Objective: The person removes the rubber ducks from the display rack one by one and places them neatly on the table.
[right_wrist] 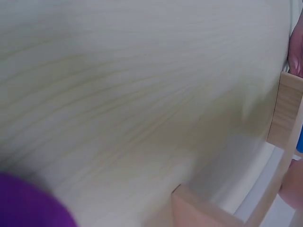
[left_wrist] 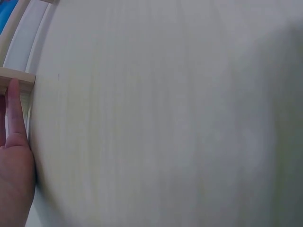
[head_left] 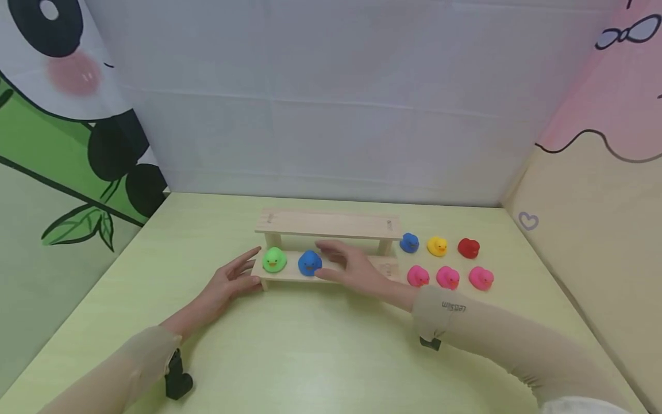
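Observation:
A two-tier wooden stand [head_left: 331,223] sits on the table. On its lower board are a green toy duck [head_left: 274,260] and, to its right, a blue toy duck [head_left: 310,263]. My left hand [head_left: 227,284] is at the stand's left end, thumb and fingers apart; in the left wrist view a straight finger [left_wrist: 15,109] touches the wood. My right hand [head_left: 357,270] hovers over the lower board just right of the blue duck, thumb and fingers spread apart. Whether its thumb touches that duck I cannot tell. The hand covers part of the lower board.
Right of the stand, a second blue duck [head_left: 409,242], a yellow duck [head_left: 437,246] and a red duck [head_left: 468,248] form a back row. Pink ducks [head_left: 447,278] stand in front. A purple rounded thing [right_wrist: 33,203] shows in the right wrist view. A pale wall [head_left: 331,115] closes the back.

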### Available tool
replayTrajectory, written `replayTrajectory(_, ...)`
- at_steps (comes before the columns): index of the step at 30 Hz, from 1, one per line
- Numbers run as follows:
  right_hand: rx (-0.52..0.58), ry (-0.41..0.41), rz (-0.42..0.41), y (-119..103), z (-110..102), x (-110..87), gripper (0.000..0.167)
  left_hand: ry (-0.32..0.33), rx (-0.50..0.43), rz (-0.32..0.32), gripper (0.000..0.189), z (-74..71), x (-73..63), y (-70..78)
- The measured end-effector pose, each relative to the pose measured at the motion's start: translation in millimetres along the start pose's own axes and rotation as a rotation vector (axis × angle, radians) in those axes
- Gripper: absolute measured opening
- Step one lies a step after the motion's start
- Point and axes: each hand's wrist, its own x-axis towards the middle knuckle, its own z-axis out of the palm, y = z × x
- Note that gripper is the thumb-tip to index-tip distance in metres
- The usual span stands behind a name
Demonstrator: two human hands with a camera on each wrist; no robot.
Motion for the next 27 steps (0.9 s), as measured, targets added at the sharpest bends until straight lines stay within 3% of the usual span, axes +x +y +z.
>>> replayTrajectory(8,-0.02,0.011,0.011,-3,13,9.9,0.057,0.002,0.012,0.0,0.072,-0.4,0.2,0.5)
replayTrajectory(21,0.056,0.041,-0.003,-6,16,11.8,0.041,0.006,0.015,0.002,0.071,-0.7,1.0,-0.1)
replayTrajectory(27,0.055,-0.001,-0.012,-9,13,10.2,0.04,-0.005,0.016,-0.002,0.072,0.2,0.6,0.6)
